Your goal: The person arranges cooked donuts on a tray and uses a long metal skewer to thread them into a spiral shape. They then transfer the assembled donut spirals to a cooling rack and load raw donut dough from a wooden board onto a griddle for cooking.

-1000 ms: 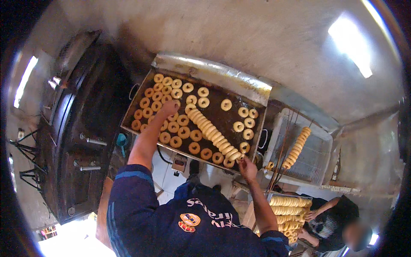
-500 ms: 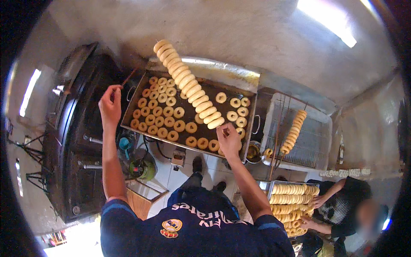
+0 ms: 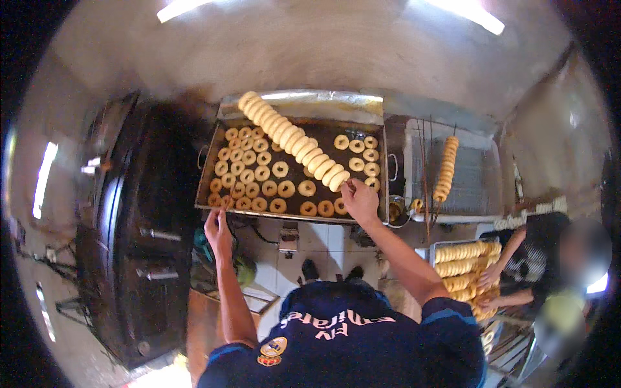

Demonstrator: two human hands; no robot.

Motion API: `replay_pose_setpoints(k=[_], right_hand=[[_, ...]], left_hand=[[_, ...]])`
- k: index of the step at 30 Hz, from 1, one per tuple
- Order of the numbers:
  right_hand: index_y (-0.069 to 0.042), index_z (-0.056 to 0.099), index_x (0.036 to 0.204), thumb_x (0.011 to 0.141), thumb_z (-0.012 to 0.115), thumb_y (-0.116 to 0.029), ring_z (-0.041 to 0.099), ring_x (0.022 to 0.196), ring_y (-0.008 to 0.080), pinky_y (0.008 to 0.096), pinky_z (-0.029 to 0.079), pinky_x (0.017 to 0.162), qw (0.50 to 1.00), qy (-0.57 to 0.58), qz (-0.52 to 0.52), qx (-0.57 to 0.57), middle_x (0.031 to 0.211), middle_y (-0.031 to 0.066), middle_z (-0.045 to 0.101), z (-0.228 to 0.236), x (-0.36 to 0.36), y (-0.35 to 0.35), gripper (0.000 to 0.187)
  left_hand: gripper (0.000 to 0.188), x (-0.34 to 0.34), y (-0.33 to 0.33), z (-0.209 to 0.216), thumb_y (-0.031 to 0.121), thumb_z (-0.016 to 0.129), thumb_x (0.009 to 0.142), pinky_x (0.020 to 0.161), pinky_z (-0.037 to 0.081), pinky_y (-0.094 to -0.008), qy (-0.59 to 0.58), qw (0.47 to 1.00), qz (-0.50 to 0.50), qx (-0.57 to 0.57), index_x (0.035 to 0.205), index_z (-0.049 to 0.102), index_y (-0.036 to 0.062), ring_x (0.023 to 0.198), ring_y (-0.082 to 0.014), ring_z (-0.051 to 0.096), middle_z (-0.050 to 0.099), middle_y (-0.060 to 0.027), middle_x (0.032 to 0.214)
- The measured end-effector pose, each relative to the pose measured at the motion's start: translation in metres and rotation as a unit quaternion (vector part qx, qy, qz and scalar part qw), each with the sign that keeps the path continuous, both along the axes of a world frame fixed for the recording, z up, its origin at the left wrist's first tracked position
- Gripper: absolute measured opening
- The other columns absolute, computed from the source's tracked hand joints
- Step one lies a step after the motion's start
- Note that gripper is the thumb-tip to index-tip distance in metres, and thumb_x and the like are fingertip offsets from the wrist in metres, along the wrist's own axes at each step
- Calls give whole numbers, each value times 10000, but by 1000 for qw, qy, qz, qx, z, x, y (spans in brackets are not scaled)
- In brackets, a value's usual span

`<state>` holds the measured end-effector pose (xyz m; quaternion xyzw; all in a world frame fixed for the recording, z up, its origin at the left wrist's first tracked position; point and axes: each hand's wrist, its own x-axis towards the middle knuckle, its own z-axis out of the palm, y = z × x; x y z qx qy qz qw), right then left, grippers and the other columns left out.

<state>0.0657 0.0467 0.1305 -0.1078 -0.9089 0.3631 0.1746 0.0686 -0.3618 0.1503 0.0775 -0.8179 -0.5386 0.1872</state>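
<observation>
Two hands are up at the fryer in the middle of the frame. Your right hand (image 3: 359, 200), just right of centre, is closed on the lower end of a stick strung with a long row of doughnuts (image 3: 291, 140). That row slants from the hand up and left across the frying tray (image 3: 213, 161) to its far rim, lifted above the oil. Your left hand (image 3: 218, 226) sits below the tray's lower left corner, fingers pinched together around a thin stick (image 3: 228, 197) that reaches up toward the nearest rings; it is too thin to follow further.

Loose doughnuts (image 3: 262, 173) float in rows across the left and lower parts of the dark oil, with a smaller cluster at the tray's upper right. The tray is rectangular metal with a handle at each short side.

Right of the tray stands a wire rack (image 3: 479, 174) with another loaded stick of doughnuts (image 3: 445, 169) hanging upright. At the lower right, a second person's hands (image 3: 488, 278) rest on a stack of filled sticks (image 3: 462, 265) laid side by side.

A large dark oven (image 3: 139, 226) fills the left of the frame. Your dark blue shirt (image 3: 349, 343) at the bottom edge carries pale lettering and a round badge in yellow and red.
</observation>
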Motion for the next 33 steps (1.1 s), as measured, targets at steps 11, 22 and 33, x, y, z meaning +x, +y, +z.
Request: replay_pose_setpoints(k=[11,22,33], right_hand=[[-54,725,895,944,658,-258,711,721,366,464,537,647,978,-26,-113,-174,807,182,724,-144,46,-76,220],[-21,694,878,991,634,-312,677,654,455,537,533,596,898,99,-426,-40,730,248,678,-105,106,195,318],[-48,700,945,1011,605,-300,726,724,425,541,581,672,816,-30,-569,104,796,212,729,-161,169,505,277]], left_hand=[[242,6,75,-51,141,559,1066,788,437,-297,-78,986,-124,76,1052,707,-50,844,-123,531,666,-34,926],[264,-20,243,-65,140,568,1058,865,507,-348,-18,941,-332,-65,1121,700,-80,905,-196,643,745,-127,1012],[205,-4,307,-82,119,584,1046,854,503,-319,-180,938,-288,77,1065,692,-54,924,-167,617,702,-82,974]])
